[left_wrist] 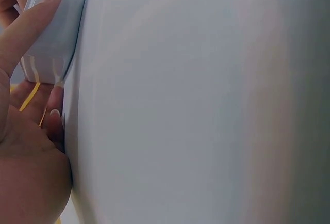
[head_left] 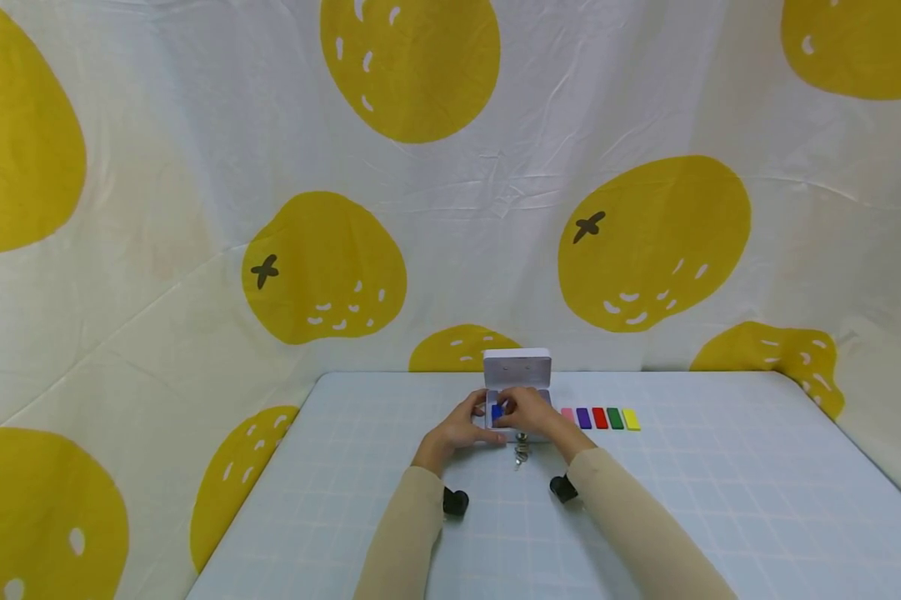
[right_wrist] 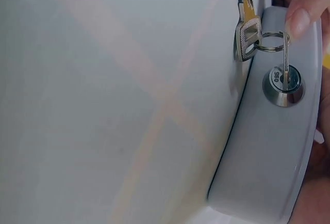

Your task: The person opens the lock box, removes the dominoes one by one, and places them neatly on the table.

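Note:
A white metal lock box [head_left: 518, 436] stands near the table's back edge, its lid [head_left: 518, 371] raised. My left hand [head_left: 461, 427] grips the box at its left end, thumb along the front and fingers round the side. Reaching in over the front wall, my right hand [head_left: 528, 410] pinches a small blue block [head_left: 498, 412] at the left inside. In the right wrist view, a key sits in the round lock [right_wrist: 285, 85] on the box front. A second key [right_wrist: 248, 35] hangs from the same ring, beside the left thumb.
Right of the box lies a row of small blocks: pink [head_left: 568, 417], purple [head_left: 584, 418], red [head_left: 600, 418], green [head_left: 615, 418] and yellow [head_left: 631, 419]. A pale checked cloth [head_left: 307, 517] covers the table. Behind hangs a white curtain [head_left: 465, 275] with large yellow fruit shapes.

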### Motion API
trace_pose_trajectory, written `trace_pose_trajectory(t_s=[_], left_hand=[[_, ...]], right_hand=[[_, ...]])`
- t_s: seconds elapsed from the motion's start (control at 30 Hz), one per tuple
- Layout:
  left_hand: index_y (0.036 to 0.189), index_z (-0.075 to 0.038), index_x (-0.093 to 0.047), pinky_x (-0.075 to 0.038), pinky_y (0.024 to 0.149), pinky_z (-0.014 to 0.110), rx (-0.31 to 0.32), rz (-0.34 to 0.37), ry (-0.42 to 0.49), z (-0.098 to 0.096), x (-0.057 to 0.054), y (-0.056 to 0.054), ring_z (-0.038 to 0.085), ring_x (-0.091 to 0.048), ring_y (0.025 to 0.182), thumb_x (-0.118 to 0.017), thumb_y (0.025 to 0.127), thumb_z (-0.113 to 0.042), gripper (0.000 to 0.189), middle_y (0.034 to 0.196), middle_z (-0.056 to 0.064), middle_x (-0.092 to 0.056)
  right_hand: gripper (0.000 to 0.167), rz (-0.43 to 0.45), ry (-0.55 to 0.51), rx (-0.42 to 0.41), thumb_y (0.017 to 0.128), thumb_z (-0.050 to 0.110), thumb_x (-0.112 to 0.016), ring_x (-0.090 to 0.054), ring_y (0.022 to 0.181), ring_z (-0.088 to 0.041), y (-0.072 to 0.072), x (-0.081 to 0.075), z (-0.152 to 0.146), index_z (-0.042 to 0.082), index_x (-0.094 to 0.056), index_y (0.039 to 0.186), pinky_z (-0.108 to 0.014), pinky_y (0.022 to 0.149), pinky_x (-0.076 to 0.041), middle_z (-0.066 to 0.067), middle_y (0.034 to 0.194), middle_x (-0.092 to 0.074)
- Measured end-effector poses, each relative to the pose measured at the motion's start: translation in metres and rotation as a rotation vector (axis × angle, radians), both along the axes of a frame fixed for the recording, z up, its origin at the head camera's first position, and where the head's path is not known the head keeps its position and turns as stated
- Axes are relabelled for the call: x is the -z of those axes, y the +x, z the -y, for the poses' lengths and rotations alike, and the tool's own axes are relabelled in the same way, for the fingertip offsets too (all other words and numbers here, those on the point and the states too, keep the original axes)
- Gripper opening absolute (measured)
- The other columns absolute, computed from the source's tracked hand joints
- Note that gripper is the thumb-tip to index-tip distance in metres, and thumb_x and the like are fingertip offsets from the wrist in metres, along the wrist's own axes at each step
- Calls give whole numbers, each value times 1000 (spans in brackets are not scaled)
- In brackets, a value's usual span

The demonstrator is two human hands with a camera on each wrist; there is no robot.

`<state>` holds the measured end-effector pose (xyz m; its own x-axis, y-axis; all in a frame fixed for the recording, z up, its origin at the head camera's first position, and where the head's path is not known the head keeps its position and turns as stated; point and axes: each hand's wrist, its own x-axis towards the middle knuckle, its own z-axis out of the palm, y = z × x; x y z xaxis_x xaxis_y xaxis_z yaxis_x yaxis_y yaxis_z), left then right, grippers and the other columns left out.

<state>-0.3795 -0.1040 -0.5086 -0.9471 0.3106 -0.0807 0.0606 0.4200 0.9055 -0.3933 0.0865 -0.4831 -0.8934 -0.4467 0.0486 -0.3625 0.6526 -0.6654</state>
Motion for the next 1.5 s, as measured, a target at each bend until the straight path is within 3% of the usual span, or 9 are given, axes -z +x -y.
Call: trace_pose_trajectory(t_s=[0.63,1.23,1.5], left_hand=[[153,-28,-43,-39,106,49,-15,0,-39,0,0,0,25,-46,120,-93,76,-24,92,140,-2,-52],[153,-27,-44,-37,106,49,-8,3,-20,-2,1,-1,25,-45,120,-94,75,-20,92,142,-3,-52],[154,-27,-43,-37,108,49,1,13,-13,0,3,-5,25,-45,121,-95,74,-22,95,141,-3,-52]], right_hand=[[35,-55,-79,37,89,6,-79,-58,86,-20,14,-4,-13,0,-68,121,-37,85,-55,-9,99,-66],[34,-67,-23,97,89,7,-79,-58,84,-19,29,-17,-36,0,-68,120,-35,83,-56,-4,93,-64],[35,-107,4,54,90,8,-79,-58,88,-21,35,-25,-49,-3,-66,121,-36,83,-55,-10,98,-66]])
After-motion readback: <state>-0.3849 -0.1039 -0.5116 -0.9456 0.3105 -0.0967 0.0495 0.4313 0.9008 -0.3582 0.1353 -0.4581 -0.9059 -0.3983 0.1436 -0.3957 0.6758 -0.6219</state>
